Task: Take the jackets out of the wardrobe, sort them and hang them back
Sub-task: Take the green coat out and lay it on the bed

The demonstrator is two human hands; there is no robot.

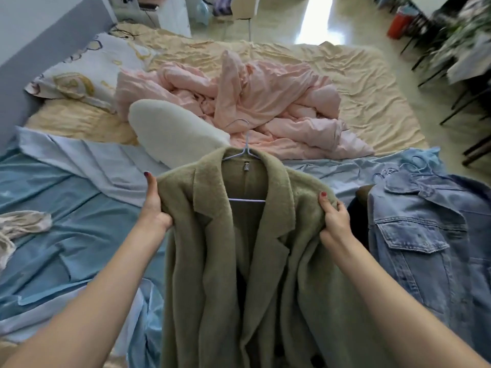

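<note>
Head view | left hand (154, 205) grips green coat (239, 248) at one shoulder | right hand (333, 221) grips the other | coat on white hanger (245, 155), held over bed (358, 83) | denim jacket (430, 235) lies just right

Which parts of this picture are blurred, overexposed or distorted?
Head view: the plants at top right are smeared by motion blur; glare burns out a strip of floor; the wide lens bends the bed edges; the green coat, gripped by the left hand and right hand, is fairly sharp.
</note>
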